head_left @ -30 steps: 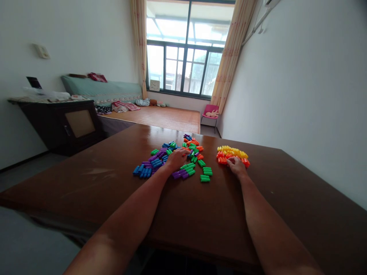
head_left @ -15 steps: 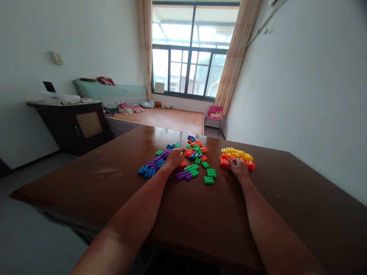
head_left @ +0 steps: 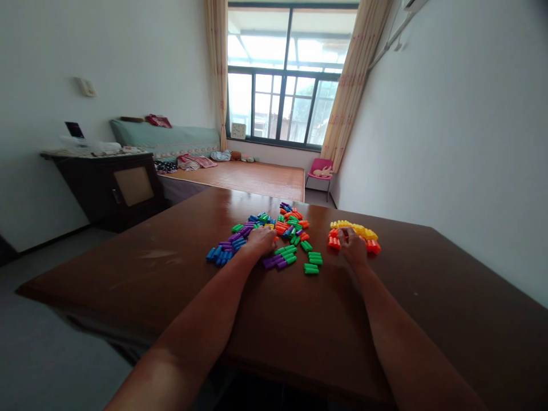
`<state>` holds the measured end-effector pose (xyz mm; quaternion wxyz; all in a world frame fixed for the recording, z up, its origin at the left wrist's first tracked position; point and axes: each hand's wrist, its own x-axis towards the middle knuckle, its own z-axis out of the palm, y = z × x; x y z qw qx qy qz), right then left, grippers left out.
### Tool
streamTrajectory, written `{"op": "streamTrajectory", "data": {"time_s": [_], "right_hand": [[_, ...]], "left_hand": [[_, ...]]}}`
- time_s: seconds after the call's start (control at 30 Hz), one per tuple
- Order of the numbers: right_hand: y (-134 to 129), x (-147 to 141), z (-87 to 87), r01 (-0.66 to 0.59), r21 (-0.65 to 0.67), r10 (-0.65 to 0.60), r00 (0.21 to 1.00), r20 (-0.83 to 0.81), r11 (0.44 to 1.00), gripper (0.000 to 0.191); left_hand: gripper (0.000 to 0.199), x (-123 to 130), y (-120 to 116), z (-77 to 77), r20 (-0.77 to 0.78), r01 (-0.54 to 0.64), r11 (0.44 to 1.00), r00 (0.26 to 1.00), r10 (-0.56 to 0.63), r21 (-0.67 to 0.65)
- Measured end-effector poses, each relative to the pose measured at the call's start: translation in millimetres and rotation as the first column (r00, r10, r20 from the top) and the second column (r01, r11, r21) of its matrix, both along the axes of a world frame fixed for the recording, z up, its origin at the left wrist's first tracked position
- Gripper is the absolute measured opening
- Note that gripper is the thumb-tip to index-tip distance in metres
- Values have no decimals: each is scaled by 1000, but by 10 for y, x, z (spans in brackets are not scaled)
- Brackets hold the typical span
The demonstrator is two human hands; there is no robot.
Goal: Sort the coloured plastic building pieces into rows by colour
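Observation:
Small ridged plastic pieces in several colours lie on the brown table. My left hand (head_left: 261,240) reaches into the mixed pile, its fingers curled down beside an orange piece; what they grip is hidden. Around it are purple pieces (head_left: 246,230), blue pieces (head_left: 220,255) and green pieces (head_left: 286,251). On the right, my right hand (head_left: 353,246) hovers at the near side of a row of orange pieces (head_left: 373,246), with its thumb and fingers a little apart and nothing visible between them. Yellow pieces (head_left: 363,231) form a row just behind the orange ones.
The brown table (head_left: 171,297) extends to both sides of the piles. Beyond it stand a bed with a mat (head_left: 265,177) and a pink chair (head_left: 320,169) holding a soft toy. A dark cabinet (head_left: 107,185) is at the left wall.
My right hand has shifted slightly left and up off the orange pieces. My left hand has moved a little nearer to me, uncovering a yellow piece behind it.

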<state>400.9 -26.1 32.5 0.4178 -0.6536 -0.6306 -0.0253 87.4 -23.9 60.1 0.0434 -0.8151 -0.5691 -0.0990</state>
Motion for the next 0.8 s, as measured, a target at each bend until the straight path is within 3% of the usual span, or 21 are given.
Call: {"op": "streamTrajectory", "data": {"time_s": [0.1,0.17,0.27,0.33,0.37,0.47,0.53,0.6,0.73,0.8], "right_hand": [[-45,-186,59,-197,0,197,979,-48,980,36],[-80,-335,80,-336,-27,330,936,-119,942,37],[-143,-572,88,-564,-66,518,794,-318,823,45],[-186,-715,90,-664,-55,575,683,-450,745,51],[-205,-775,93,-686,-43,581,646,-494,726,53],[-235,-869,120,-682,-16,571,625,-533,731,52],[-218,-814,152,-672,-20,569,643,-512,741,49],[-161,-627,173,-620,-28,530,692,-490,784,46],[28,85,89,-309,-79,228,830,-508,948,40],[110,459,-20,-139,-145,56,882,-468,980,32]], "left_hand": [[22,21,13,27,193,-35,998,981,25,46],[21,66,29,56,418,10,1000,908,-19,25],[25,193,56,58,773,224,975,619,-140,-4],[23,289,65,21,885,344,939,433,-173,15],[21,331,65,-5,908,378,926,380,-173,19],[21,410,50,-77,937,429,904,313,-152,3],[23,425,38,-102,940,451,892,305,-154,0],[26,416,35,-104,931,444,896,327,-163,1],[25,367,76,-86,904,372,928,388,-179,24],[23,341,110,-92,895,351,935,403,-190,41]]}}
